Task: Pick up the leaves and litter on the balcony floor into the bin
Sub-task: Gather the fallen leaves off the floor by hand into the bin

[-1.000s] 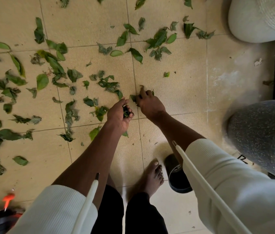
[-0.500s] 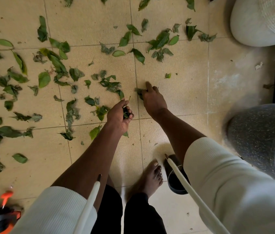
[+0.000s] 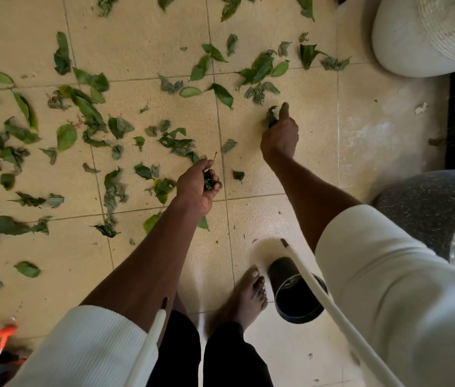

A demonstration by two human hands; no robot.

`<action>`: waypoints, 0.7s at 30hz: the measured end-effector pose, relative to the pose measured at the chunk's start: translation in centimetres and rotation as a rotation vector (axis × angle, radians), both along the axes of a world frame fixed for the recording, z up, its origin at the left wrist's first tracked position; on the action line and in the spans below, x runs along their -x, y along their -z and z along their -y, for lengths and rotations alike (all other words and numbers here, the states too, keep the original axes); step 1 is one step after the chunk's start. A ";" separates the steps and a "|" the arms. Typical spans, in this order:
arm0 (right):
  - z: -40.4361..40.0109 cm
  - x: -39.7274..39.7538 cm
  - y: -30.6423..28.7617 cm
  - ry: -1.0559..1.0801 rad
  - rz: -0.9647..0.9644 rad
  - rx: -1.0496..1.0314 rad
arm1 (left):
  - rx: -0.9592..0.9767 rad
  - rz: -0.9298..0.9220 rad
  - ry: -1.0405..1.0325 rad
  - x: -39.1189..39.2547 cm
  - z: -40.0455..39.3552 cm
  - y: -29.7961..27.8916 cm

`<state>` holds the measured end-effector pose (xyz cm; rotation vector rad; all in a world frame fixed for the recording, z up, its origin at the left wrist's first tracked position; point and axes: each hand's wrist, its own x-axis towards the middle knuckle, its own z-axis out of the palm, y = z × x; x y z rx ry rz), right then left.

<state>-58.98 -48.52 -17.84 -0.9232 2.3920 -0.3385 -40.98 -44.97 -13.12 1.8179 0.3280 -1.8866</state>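
Reaching out farther than a moment ago, my right hand (image 3: 279, 135) now sits up the floor (image 3: 137, 29), away from my left hand (image 3: 197, 185). Its fingers curl around a crumpled leaf (image 3: 270, 117), with one finger sticking straight out. That leaf was lying on the tiles before, so I think one more piece is picked up.

My left hand has hardly moved. Its fingers are closed on a small bunch of leaves (image 3: 209, 182).

Lots of loose leaves (image 3: 86, 104) are spread over the floor, mostly to the left and up top, so I think the job is far from done.

By my bare foot (image 3: 248, 297) stands the small black bin (image 3: 296, 294). I cannot tell what is inside it; it looks dark. On the right, a gray speckled pot (image 3: 427, 208) holds something green. A white pot (image 3: 427, 34) sits at the top right.
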 end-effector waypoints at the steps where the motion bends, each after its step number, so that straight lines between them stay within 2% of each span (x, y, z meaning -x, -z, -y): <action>1: 0.1 0.5 0.2 -0.024 -0.003 -0.068 | -0.004 -0.001 0.000 0.0 -0.1 0.1; 3: -0.7 0.5 0.8 -0.133 -0.020 -0.148 | -0.012 0.002 0.002 -0.1 -0.3 0.2; 8: -3.8 0.1 1.3 -0.320 -0.121 -0.095 | -0.032 0.002 0.014 -0.4 -1.2 0.3; 11: -4.4 0.6 1.1 -0.500 -0.068 -0.104 | -0.028 0.006 0.010 -1.0 -1.1 0.3; 16: -4.4 -3.2 0.0 -0.817 0.077 0.036 | -0.017 0.019 -0.019 -1.1 -1.2 0.0; 21: -4.6 -6.3 -0.1 -1.019 -0.176 -0.094 | -0.016 0.029 -0.013 -1.1 -1.5 -0.2</action>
